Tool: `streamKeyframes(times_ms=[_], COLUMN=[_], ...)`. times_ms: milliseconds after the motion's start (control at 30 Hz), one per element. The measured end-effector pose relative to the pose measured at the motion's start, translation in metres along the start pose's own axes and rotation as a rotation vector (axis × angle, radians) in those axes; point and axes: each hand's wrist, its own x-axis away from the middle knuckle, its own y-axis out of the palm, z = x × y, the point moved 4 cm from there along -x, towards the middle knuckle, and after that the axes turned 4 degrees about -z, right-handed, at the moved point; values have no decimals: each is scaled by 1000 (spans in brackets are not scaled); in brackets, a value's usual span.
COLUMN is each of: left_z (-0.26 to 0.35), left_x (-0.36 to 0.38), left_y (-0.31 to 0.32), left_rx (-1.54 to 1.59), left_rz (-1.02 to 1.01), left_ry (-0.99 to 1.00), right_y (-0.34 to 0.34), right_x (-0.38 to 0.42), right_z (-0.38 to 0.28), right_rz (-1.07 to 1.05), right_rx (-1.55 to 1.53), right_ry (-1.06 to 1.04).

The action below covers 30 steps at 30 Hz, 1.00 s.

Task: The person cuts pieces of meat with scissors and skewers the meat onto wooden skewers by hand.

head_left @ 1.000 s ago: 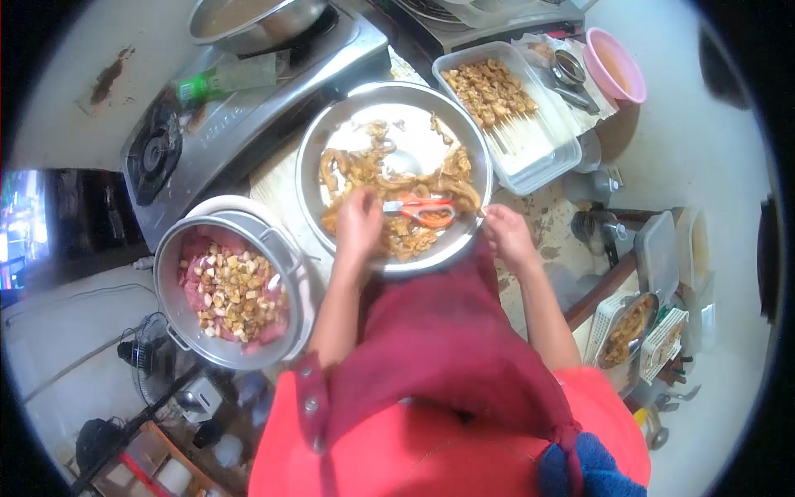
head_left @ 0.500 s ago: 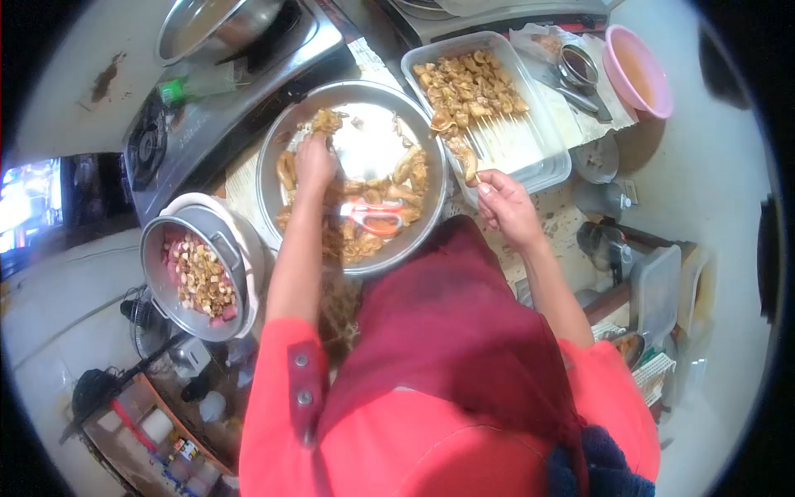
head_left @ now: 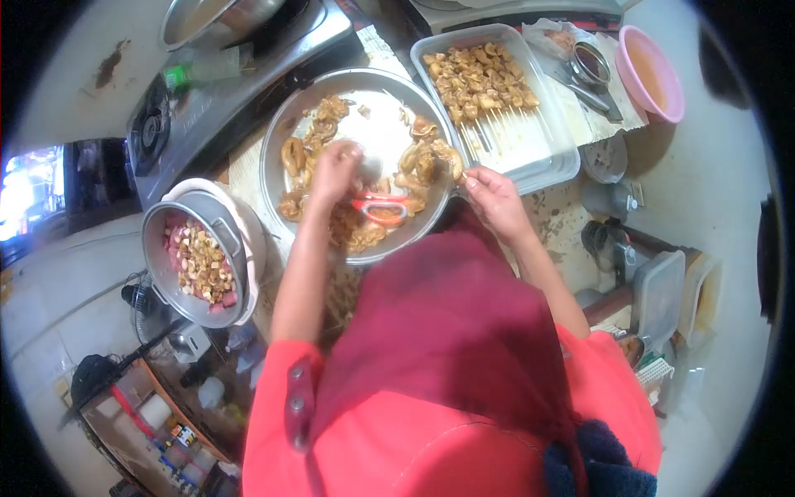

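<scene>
I look straight down over a red apron at a crowded worktop [head_left: 248, 178]. Directly ahead of me sits a wide round metal pan [head_left: 277, 186], its near half heaped with pale brown pieces of meat [head_left: 360, 236], its far middle bare and shiny. My left hand [head_left: 335, 170] is down inside the pan, left of centre, fingers curled and pinched over the pieces; it seems to grip one, though I cannot tell for sure. Just beside that hand, toward me and to its right, lie orange-handled scissors [head_left: 377, 205] on the meat, their long axis running left to right. My right hand [head_left: 490, 199] is at the pan's right rim, fingers closed on the near end of a thin skewer [head_left: 458, 170] already carrying a few pieces at its far end; the loaded end points up and to the left, over the pan's edge. So the skewer tip lies to the right of my left hand, with a short stretch of pan between them, and the loose meat is nearer the left hand. Beyond the right hand, a clear rectangular tray [head_left: 546, 161] holds a row of finished skewers [head_left: 480, 83], sticks pointing toward me. To the left, apart from the pan, stands a pot [head_left: 166, 282] of pink mince and diced cubes.
</scene>
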Motion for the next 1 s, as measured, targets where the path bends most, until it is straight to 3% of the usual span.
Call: streamKeyframes(times_ms=[67,100,200,267,333,367,467,500,600,667,800,900,1000], left_z=[-5,-14,44,40,26,19,6,-1,-3,-28,-13,-22,-42], left_x=[0,-4,37,35,40,41,32,25,15,7,37,48,56], left_y=[-16,-15,13,52,86,92,93,92,56,35,-1,-13,-19], left_rx=[102,-60,-853,-606,-494,-553,-497,-472,-230,242,910,934,1025], left_rz=[184,277,466,-311,-322,-266,-263,-331,-218,-69,-16,64,95], left_ry=[4,173,610,517,656,535,546,480,150,-40,-42,-35,-24], right_y=[1,0,5,7,3,2,2,3,-4,-8,15,37,46], right_x=[-1,-1,2,2,1,1,3,4,-2,-13,-27,-26,-25], right_z=[6,8,2,-3,-2,-2,2,2,13,31,25,0,0], right_rz=[9,9,88,138,155,162,165,155,127,104,71,94,213], right_rx=[-7,-18,80,158,201,221,235,213,411,589,1005,1366,1404], right_ry=[19,40,13,1,14,11,-28,-33,-76,-89,-61,-26,-167])
